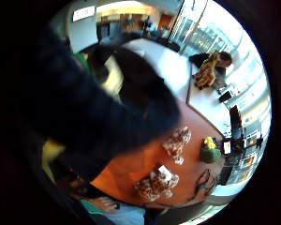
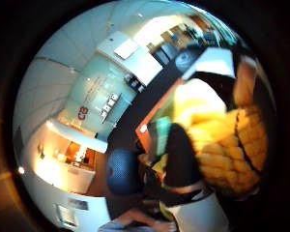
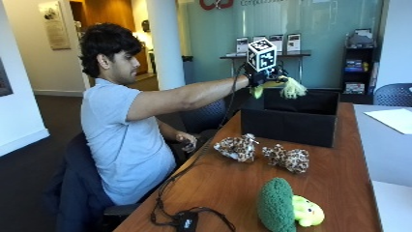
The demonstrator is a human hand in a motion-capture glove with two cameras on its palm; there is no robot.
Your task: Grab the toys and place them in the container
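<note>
right hand (image 3: 264,76) — grips yellow toy (image 3: 291,87) | above black container (image 3: 289,118)

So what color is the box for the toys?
Black box, best in the outside view.

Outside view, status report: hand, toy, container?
Right hand grips yellow toy above black container. Two spotted toys and green toy on table. Nothing blocking.
</note>
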